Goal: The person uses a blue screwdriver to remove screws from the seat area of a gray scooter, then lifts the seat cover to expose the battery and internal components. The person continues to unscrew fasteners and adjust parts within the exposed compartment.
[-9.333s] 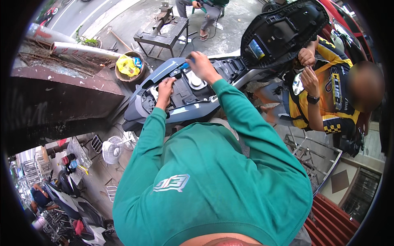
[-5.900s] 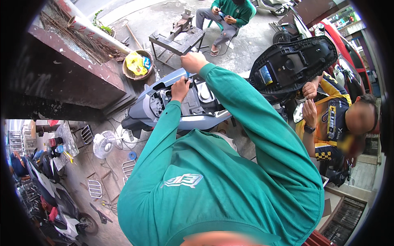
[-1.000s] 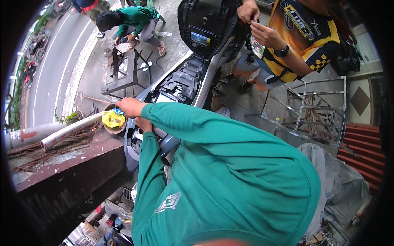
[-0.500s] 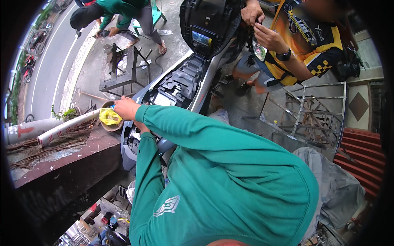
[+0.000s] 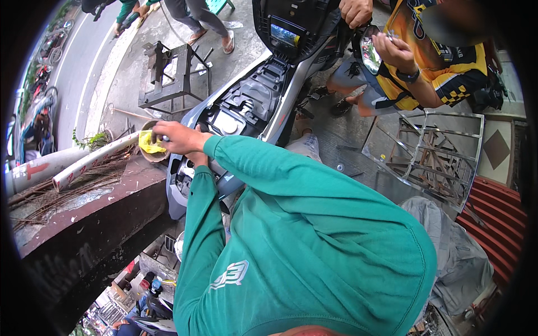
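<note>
My right hand (image 5: 178,138) reaches across, above the tail of a grey scooter (image 5: 177,196). Its fingers are curled beside a yellow plastic bag (image 5: 148,141), and something small and pale shows at the fingertips, too little to name. The bag sits in the mouth of a round brown pot (image 5: 155,157). My left hand (image 5: 198,159) is mostly hidden under the right wrist, low over the scooter's opened rear end, so its fingers do not show. The scooter's seat (image 5: 297,42) is tipped up, baring the black storage well (image 5: 255,101).
A person in a yellow and black shirt (image 5: 417,87) stands across the scooter, holding something small. Another person (image 5: 196,14) bends with a power tool beyond a metal stand (image 5: 174,78). A concrete ledge (image 5: 101,204) with a white pipe (image 5: 95,162) lies left, a metal frame (image 5: 431,151) right.
My right hand has shifted slightly up and right, and its fingers now curl over the yellow bag's edge. The yellow-shirted person's hands have parted. The far person has moved up in the picture.
</note>
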Motion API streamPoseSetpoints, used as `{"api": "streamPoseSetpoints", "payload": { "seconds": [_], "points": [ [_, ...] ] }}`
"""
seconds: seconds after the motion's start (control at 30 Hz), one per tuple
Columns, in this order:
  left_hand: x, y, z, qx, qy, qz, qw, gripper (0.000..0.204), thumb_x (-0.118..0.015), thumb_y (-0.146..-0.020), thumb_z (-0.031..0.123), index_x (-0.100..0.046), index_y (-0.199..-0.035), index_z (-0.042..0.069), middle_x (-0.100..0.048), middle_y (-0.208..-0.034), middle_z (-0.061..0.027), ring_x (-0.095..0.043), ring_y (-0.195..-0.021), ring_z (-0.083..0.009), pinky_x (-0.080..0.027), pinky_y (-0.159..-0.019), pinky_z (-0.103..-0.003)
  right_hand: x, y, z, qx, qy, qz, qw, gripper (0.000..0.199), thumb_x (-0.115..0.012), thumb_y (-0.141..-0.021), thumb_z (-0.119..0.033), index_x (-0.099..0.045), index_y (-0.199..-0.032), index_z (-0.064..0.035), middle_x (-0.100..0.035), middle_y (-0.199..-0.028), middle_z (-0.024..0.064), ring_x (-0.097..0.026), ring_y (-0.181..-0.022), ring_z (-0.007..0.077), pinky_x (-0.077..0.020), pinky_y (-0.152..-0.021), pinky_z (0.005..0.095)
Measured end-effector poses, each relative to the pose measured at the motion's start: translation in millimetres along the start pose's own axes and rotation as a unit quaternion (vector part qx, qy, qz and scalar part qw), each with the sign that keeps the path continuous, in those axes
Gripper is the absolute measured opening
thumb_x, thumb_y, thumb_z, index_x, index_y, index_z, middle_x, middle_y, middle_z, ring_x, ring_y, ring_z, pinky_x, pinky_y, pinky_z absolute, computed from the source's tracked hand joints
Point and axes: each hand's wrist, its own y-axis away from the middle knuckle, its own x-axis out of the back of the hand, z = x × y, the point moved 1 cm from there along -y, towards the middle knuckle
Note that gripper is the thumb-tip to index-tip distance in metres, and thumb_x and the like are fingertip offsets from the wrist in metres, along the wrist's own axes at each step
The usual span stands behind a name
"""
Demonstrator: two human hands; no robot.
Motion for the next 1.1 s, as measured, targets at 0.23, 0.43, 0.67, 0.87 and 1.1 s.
{"api": "streamPoseSetpoints", "payload": {
  "seconds": [0.23, 0.43, 0.67, 0.87, 1.1],
  "points": [
    [17, -9, 32, 0.101, -0.100, -0.056, 0.988, 0.049, -0.057, -0.101, 0.050, -0.060, -0.123, 0.006, -0.075, -0.090, -0.0250, -0.072, -0.082, -0.0483, -0.056, -0.074, -0.059, 84, -30, -2, -0.056, 0.180, 0.010, 0.982, 0.041, -0.074, -0.083, -0.037, -0.072, -0.099, 0.0000, -0.071, -0.099, 0.0227, -0.070, -0.096, 0.0413, -0.0573, -0.089, 0.0487],
    [29, -28, 37, 0.010, -0.221, -0.086, 0.971, 0.041, -0.051, -0.106, 0.043, -0.070, -0.101, 0.007, -0.074, -0.082, -0.0210, -0.074, -0.075, -0.0419, -0.058, -0.070, -0.053, 202, 92, 77, -0.478, 0.400, -0.109, 0.774, 0.110, -0.078, -0.076, -0.068, -0.042, -0.155, 0.0003, -0.046, -0.147, 0.0355, -0.060, -0.128, 0.0473, -0.0529, -0.105, 0.0485],
    [32, -38, 45, 0.036, -0.244, -0.134, 0.960, 0.056, -0.050, -0.105, 0.053, -0.073, -0.093, 0.003, -0.075, -0.084, -0.0246, -0.074, -0.080, -0.0431, -0.059, -0.073, -0.052, 217, 139, 121, -0.526, 0.411, -0.159, 0.727, 0.140, -0.082, -0.059, -0.083, -0.032, -0.160, 0.0008, -0.038, -0.157, 0.0337, -0.050, -0.138, 0.0525, -0.0461, -0.114, 0.0511],
    [36, -34, 41, 0.035, -0.227, -0.157, 0.961, 0.049, -0.054, -0.103, 0.050, -0.070, -0.100, 0.003, -0.074, -0.085, -0.0257, -0.074, -0.081, -0.0444, -0.059, -0.072, -0.054, 229, 128, 129, -0.523, 0.380, -0.194, 0.738, 0.126, -0.084, -0.066, -0.071, -0.038, -0.157, 0.0029, -0.054, -0.145, 0.0344, -0.061, -0.129, 0.0461, -0.0507, -0.109, 0.0460],
    [36, -40, 39, 0.057, -0.193, -0.153, 0.967, 0.049, -0.056, -0.100, 0.047, -0.076, -0.098, 0.003, -0.075, -0.087, -0.0242, -0.074, -0.083, -0.0443, -0.058, -0.078, -0.054, 286, 111, 142, -0.519, 0.217, -0.061, 0.824, 0.095, -0.082, -0.074, -0.055, -0.056, -0.149, -0.0016, -0.070, -0.129, 0.0214, -0.071, -0.108, 0.0263, -0.0573, -0.087, 0.0367]
  ]
}}
